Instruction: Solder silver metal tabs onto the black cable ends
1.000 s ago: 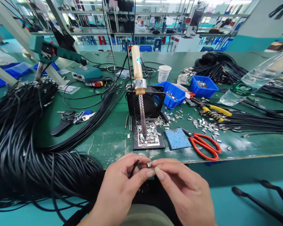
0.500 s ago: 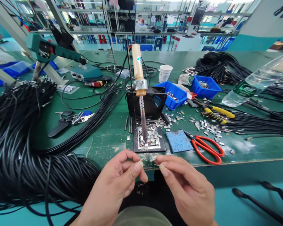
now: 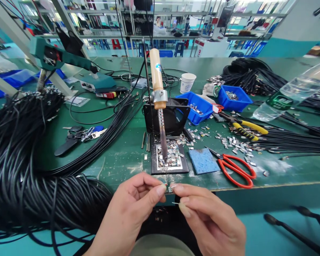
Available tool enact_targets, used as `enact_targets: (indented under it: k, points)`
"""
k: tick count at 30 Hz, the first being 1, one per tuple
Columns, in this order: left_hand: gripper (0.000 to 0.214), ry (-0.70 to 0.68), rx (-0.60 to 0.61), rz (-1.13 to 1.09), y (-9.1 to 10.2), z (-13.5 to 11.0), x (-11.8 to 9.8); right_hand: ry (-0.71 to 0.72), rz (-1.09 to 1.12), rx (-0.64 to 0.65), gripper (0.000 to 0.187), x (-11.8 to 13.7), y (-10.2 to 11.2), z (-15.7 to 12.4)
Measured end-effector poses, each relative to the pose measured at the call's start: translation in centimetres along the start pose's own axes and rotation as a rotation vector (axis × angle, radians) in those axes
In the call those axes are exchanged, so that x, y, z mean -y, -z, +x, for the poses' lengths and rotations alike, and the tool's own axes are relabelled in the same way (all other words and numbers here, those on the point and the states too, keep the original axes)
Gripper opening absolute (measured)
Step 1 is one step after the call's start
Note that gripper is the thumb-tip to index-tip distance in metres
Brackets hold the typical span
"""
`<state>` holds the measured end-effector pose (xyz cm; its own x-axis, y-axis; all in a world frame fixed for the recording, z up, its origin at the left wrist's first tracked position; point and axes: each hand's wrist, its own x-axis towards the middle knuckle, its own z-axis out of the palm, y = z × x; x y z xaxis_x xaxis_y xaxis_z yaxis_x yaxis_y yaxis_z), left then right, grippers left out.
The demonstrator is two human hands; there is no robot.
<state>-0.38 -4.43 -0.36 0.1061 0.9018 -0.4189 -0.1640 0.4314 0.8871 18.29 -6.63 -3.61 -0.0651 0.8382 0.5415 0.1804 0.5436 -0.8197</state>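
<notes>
My left hand [image 3: 130,213] pinches the stripped end of a black cable between thumb and forefinger, just below the table's front edge. My right hand [image 3: 210,220] pinches a small metal clip [image 3: 170,187] and holds it against the cable's wire tips. Both hands meet in front of a soldering iron [image 3: 158,96] with a wooden handle, held upright in a stand. Its tip rests over a black tray [image 3: 169,160] full of several small metal clips.
A thick bundle of black cables [image 3: 24,160] fills the left side. Red scissors [image 3: 234,167], a blue sponge [image 3: 202,160], yellow-handled pliers [image 3: 245,128], two blue bins [image 3: 230,97] and a paper cup [image 3: 187,83] lie on the green table [image 3: 122,160]. A water bottle [image 3: 290,94] lies at right.
The hands parted slightly half a second ago and have come together again, bringing the clip against the cable end. The view has shifted a little.
</notes>
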Motion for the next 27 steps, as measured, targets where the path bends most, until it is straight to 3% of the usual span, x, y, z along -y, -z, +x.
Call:
enact_targets:
  k: [10,27]
  points:
    - [0.021,-0.005,0.048,0.0,0.4,-0.1,0.2,0.015,-0.012,0.018,0.046,0.0,-0.1,0.0]
    - [0.027,0.016,0.008,-0.119,-0.8,0.0,0.2,0.02,0.044,-0.045,0.042,-0.6,-1.0,-0.1]
